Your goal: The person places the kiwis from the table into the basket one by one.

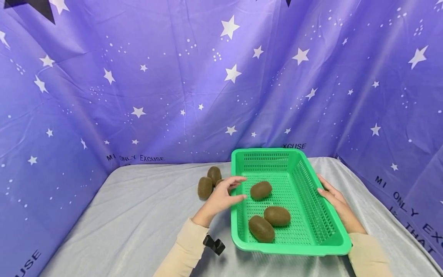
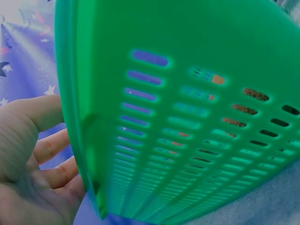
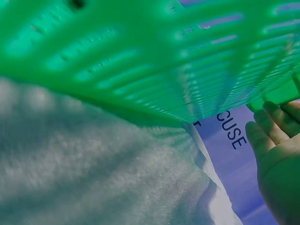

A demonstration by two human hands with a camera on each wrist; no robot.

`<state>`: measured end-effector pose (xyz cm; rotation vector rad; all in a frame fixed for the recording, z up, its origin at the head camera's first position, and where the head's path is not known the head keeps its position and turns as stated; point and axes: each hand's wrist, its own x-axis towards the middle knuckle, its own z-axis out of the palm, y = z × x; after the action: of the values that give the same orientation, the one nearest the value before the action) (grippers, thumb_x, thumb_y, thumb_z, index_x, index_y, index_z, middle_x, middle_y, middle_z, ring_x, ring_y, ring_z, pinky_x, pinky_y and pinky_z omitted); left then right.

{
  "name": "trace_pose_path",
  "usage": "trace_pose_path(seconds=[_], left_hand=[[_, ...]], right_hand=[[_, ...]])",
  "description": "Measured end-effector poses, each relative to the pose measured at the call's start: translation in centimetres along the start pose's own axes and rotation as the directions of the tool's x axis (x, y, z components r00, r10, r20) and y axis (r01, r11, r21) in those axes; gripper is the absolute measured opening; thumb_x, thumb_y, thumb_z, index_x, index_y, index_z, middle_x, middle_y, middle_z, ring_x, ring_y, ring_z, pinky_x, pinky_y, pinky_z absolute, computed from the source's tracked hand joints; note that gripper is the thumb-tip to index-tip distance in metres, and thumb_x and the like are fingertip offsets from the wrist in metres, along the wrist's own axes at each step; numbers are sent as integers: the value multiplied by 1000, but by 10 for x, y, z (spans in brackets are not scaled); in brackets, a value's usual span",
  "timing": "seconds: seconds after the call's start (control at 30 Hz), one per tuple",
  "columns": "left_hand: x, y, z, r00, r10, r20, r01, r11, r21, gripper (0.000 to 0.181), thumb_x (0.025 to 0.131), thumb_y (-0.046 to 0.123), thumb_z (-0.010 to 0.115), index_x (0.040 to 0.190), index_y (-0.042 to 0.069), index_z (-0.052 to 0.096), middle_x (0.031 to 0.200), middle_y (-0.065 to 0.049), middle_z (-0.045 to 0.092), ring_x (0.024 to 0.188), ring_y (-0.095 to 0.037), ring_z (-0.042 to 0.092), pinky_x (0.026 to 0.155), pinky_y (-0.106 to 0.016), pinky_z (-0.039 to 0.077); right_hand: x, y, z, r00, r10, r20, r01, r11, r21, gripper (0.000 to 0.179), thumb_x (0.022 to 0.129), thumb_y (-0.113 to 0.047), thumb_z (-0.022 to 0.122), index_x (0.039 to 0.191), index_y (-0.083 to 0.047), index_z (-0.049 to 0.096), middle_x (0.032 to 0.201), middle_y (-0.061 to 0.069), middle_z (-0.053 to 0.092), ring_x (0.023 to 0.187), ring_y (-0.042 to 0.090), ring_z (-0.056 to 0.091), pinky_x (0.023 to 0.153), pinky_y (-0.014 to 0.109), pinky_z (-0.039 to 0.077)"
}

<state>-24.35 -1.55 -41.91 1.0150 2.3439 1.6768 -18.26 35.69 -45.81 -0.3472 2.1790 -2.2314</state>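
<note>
A green slotted plastic basket (image 1: 337,246) has several brown kiwis inside: one kiwi (image 1: 261,191) towards the middle, another kiwi (image 1: 277,216) and a third kiwi (image 1: 261,229) near the front left. My right hand (image 1: 337,198) holds the basket's right rim, thumb on top. In the right wrist view its fingertips (image 3: 272,107) meet the rim from outside. My left hand (image 1: 223,196) is at the left rim with loosely bent fingers and thumb reaching over it, no kiwi between them. Left of that hand lie a kiwi (image 1: 205,188), another kiwi (image 1: 214,175) and a third, mostly hidden.
Pale grey cloth (image 1: 138,215) covers the table. Behind and on both sides hangs a purple curtain (image 1: 180,77) with white stars and lettering. A black clip-like piece (image 1: 214,245) is at the left sleeve.
</note>
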Motion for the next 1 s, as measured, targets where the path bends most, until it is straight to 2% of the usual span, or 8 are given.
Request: trace_pose_path(seconds=[0.1,0.33,0.43,0.57,0.67,0.77,1.0], left_hand=[[0,-3,-3,1000,1,-23,-1,1000,-5,47,86,12,67,131,10,54,132,-6,54,119,-25,51,101,-38,40],[-2,-10,-14,991,8,-131,-16,998,-61,41,87,5,65,127,2,56,125,-17,56,112,-33,55,96,-39,45],[-3,-9,-19,986,10,-169,-26,995,-93,40,86,0,63,125,-3,55,124,-24,55,110,-38,55,96,-44,45],[-8,6,-27,980,11,-199,-29,996,-88,40,85,-3,62,125,-7,53,125,-26,54,110,-42,53,96,-49,43],[-13,16,-32,975,-1,-221,-13,998,-62,41,85,-3,62,125,-5,53,125,-24,54,111,-40,53,97,-50,42],[-16,18,-36,970,-20,-244,9,999,-46,41,86,-3,62,126,-4,53,125,-23,55,112,-38,52,98,-52,40],[-18,11,-43,955,-7,-296,0,1000,-27,41,85,-5,62,125,-5,53,124,-24,55,112,-39,51,98,-55,38]], right_hand=[[0,0,1,1000,6,9,-7,1000,25,55,104,-19,32,153,-21,8,146,-14,35,116,5,53,89,25,48],[7,2,0,996,-86,-5,86,995,44,55,102,-11,35,151,-7,8,133,-24,45,112,-1,54,87,18,47],[5,2,-1,998,-68,-5,68,997,25,56,103,-14,35,152,-10,8,139,-22,40,113,-2,53,87,18,47],[0,2,-1,999,-31,-21,30,998,-47,55,103,-18,34,152,-16,9,151,-16,25,116,-8,47,88,15,44],[-1,1,-1,1000,-12,-12,12,999,-45,55,104,-19,33,153,-18,8,155,-10,21,117,-6,47,89,17,45],[-1,0,0,1000,7,4,-7,1000,-13,55,104,-21,33,153,-20,7,155,-8,21,118,-1,49,90,20,46],[-2,-1,2,1000,15,14,-15,1000,21,55,104,-20,32,153,-21,7,153,-9,26,118,3,51,90,24,48]])
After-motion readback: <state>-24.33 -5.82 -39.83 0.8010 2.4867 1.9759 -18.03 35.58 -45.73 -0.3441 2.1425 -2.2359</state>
